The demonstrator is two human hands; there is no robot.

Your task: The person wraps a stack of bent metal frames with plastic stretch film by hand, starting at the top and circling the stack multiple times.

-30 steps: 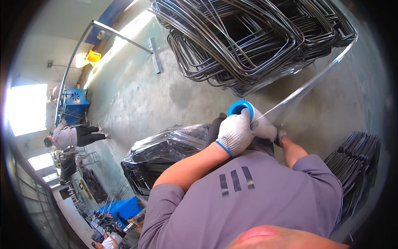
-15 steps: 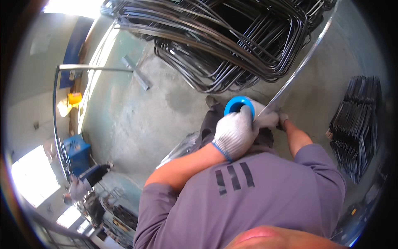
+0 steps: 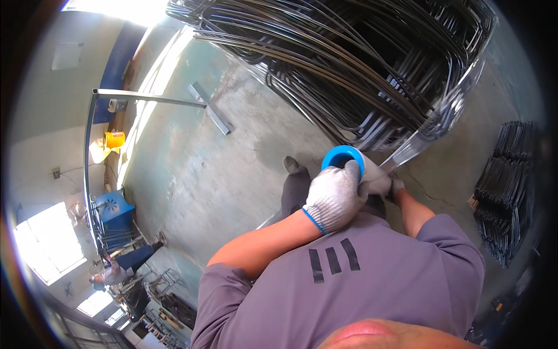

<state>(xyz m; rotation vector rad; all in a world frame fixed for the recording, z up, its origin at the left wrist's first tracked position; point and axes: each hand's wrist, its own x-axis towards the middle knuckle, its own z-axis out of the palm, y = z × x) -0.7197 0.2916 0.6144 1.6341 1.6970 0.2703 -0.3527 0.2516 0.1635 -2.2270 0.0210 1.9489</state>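
Observation:
A roll of clear stretch film (image 3: 376, 178) with a blue core end is held in front of my waist. My left hand (image 3: 336, 195), in a white knit glove with a blue cuff edge, closes on the blue end, thumb at the rim. At the roll's other end is my gloved right hand (image 3: 397, 187), closed round it, its fingers mostly hidden. From the roll a strip of film (image 3: 415, 145) stretches up and right to the near right corner of a big stack of dark bent metal tube frames (image 3: 325, 64), where it lies against the tubes.
A bundle of dark metal parts (image 3: 504, 192) stands on the floor at right. To the left are a metal tube stand (image 3: 151, 99) with a floor foot, a yellow bucket (image 3: 114, 139) and a blue machine (image 3: 113, 212). Another person (image 3: 116, 272) works at the far lower left.
The film, a taut narrow strip running to the upper right before, now lies against the stack's corner. The stack appears larger and further right in view. Both hands keep hold of the roll.

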